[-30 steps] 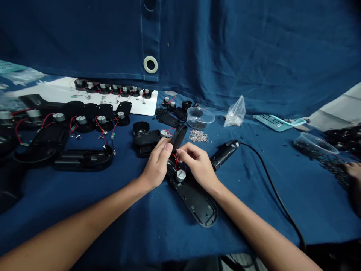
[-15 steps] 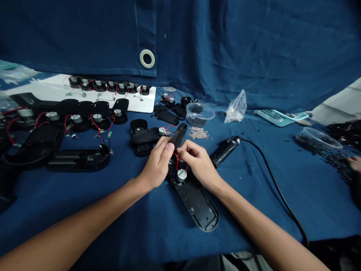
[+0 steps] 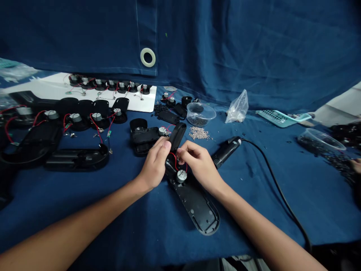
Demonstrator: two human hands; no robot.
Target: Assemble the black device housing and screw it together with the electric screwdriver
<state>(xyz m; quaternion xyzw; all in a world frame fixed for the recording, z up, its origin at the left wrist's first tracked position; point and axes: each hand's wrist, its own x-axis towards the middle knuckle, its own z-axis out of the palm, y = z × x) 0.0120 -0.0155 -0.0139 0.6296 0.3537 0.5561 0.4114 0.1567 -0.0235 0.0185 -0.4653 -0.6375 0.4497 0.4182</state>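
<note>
Your left hand (image 3: pixel 153 164) is closed around the black plastic housing (image 3: pixel 196 207), with its raised black cover (image 3: pixel 177 136) standing just beside your fingers. Your right hand (image 3: pixel 199 162) is narrowed at the thin red wire (image 3: pixel 174 161) by the silver motor (image 3: pixel 182 175), though you cannot tell whether it grips. A hard tug could tear that wire loose, and a slip of the housing could scatter the loose screws (image 3: pixel 199 133) beyond

no readable text or labels
</note>
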